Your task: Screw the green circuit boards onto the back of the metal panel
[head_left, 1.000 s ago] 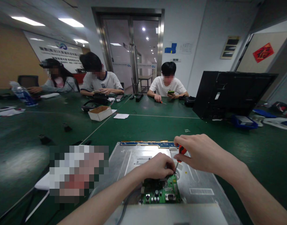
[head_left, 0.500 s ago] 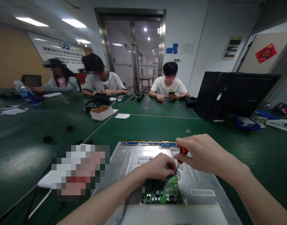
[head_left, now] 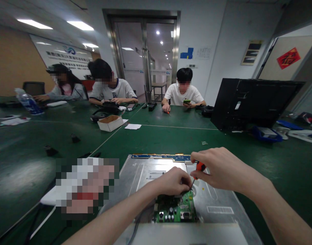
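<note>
My right hand [head_left: 213, 168] grips the red and black handle of a screwdriver [head_left: 200, 166] between thumb and fingers. The tool tilts, its thin shaft running down to the upper right corner of a green circuit board [head_left: 175, 208]. Beside the shaft's tip my left hand [head_left: 173, 181] has its fingers curled and pinched; what lies between the fingertips is hidden. This hand covers the board's upper left part. The board sits on a silver metal panel [head_left: 219, 197] with a narrow blue board [head_left: 158, 157] along its far edge.
A grey cable [head_left: 135, 228] runs left of the circuit board. Beyond the panel lie a small white box [head_left: 110, 123] and a paper slip [head_left: 133, 126]. A large black monitor [head_left: 255, 103] stands at the right. Several people sit across the green table [head_left: 171, 137].
My right hand's fingers have shifted slightly on the screwdriver handle, which shows a different side. My left hand stays put. Across the table, a person's hand has moved a little left.
</note>
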Motion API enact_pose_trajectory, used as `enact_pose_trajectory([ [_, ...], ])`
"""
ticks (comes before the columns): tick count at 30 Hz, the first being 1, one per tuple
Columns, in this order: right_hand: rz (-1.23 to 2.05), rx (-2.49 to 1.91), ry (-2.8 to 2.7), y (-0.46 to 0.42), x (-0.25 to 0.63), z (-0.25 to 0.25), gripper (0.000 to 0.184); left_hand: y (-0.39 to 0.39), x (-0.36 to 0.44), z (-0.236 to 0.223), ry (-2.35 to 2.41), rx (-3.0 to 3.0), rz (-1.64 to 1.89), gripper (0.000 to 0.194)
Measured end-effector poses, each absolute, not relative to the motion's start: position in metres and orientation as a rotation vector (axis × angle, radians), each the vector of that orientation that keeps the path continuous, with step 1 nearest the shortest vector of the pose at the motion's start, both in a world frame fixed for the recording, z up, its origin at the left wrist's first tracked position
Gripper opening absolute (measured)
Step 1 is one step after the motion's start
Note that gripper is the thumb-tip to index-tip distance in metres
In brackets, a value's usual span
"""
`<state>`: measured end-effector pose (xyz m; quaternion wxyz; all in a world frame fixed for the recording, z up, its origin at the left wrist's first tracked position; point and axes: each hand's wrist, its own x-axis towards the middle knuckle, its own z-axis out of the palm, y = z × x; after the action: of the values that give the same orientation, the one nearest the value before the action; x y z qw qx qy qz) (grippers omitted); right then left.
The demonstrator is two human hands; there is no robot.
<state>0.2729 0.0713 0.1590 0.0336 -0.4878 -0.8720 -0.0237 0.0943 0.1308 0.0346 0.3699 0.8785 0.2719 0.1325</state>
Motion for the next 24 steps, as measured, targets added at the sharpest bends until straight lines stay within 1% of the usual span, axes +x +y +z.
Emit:
enact_pose_trajectory([
  [3,-0.018,-1.377,-2.694,0.0672,0.2738,0.1598,0.013,0.1306,0.0947,0.0352,0.698,2.255,0.344,0.020],
  [5,-0.020,-1.370,-2.696,0.0671,0.2738,0.1597,0.015,0.1303,0.0949,0.0357,0.701,2.255,0.346,0.019],
  [9,-0.058,-1.504,-2.678,0.0715,0.2726,0.1589,0.007,0.1294,0.0950,0.0368,0.705,2.256,0.346,0.019],
  [13,-0.050,-1.538,-2.682,0.0703,0.2726,0.1601,0.008,0.1293,0.0950,0.0374,0.701,2.259,0.344,0.020],
  [17,0.019,-1.441,-2.696,0.0644,0.2741,0.1614,0.019,0.1298,0.0951,0.0362,0.704,2.263,0.335,0.019],
  [19,0.033,-1.454,-2.693,0.0642,0.2745,0.1610,0.021,0.1299,0.0951,0.0355,0.709,2.265,0.329,0.019],
  [24,-0.030,-1.567,-2.661,0.0709,0.2738,0.1585,0.010,0.1297,0.0948,0.0357,0.716,2.269,0.325,0.019],
])
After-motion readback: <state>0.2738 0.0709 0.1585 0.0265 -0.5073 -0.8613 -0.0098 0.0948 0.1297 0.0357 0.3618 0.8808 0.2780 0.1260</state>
